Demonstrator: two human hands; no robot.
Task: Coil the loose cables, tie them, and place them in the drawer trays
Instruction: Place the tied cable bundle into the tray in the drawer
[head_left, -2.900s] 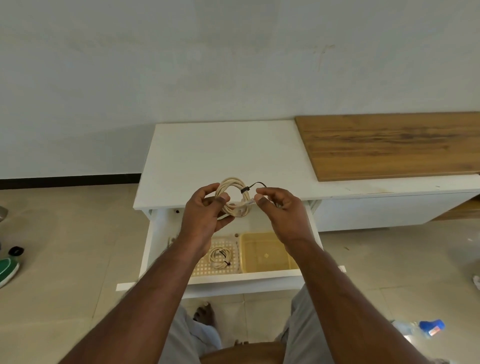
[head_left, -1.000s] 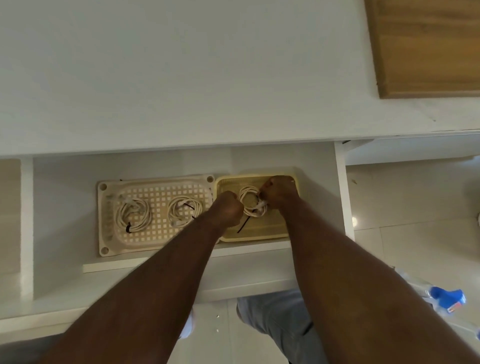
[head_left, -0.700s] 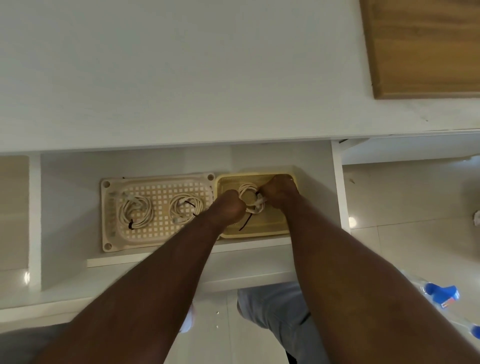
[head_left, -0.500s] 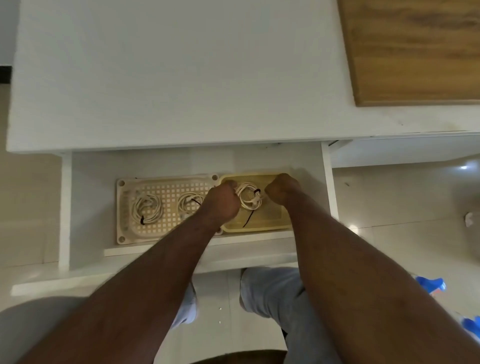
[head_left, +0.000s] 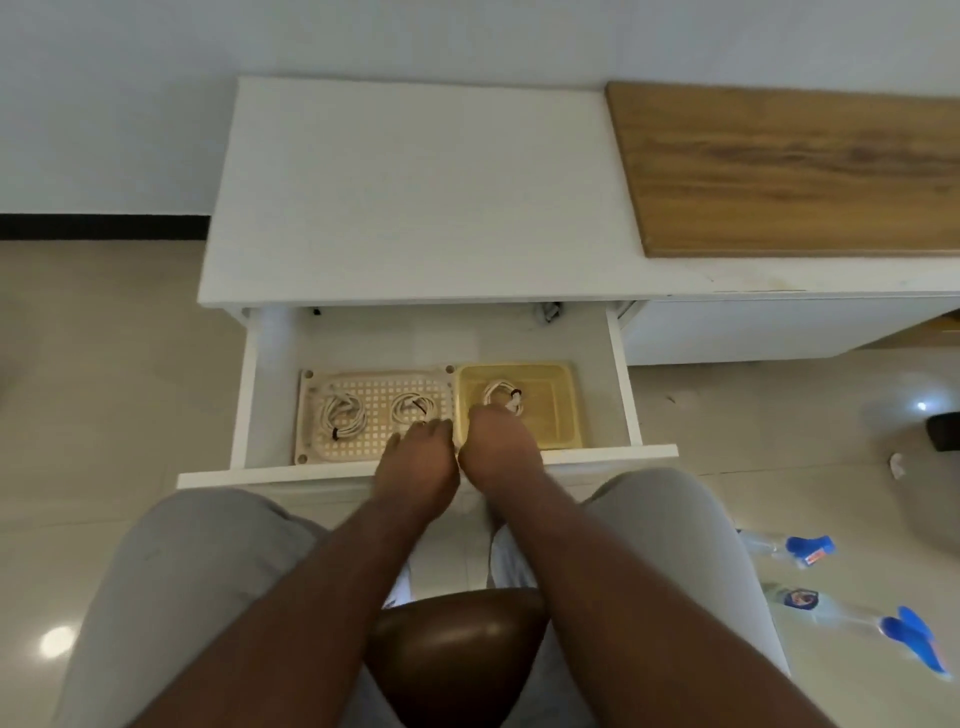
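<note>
The white drawer (head_left: 270, 474) stands pulled out. A yellow tray (head_left: 565, 415) in its right half holds one coiled cream cable (head_left: 501, 397) with a dark tie, lying free. To the left, a beige perforated tray (head_left: 375, 391) holds two tied coils, one at the left (head_left: 343, 414) and one at the right (head_left: 414, 405). My left hand (head_left: 418, 460) and my right hand (head_left: 496, 452) hover side by side over the drawer's front edge, just short of the trays. Both hold nothing, and their fingers are loosely bent downward.
The white cabinet top (head_left: 415, 197) lies above the drawer, with a wooden board (head_left: 805, 171) on its right part. Plastic bottles with blue caps (head_left: 795, 548) lie on the tiled floor at the right. My knees flank the drawer front.
Both hands let go of the coil in the yellow tray and drew back to the drawer's front edge. The head pulled back, so the whole cabinet shows.
</note>
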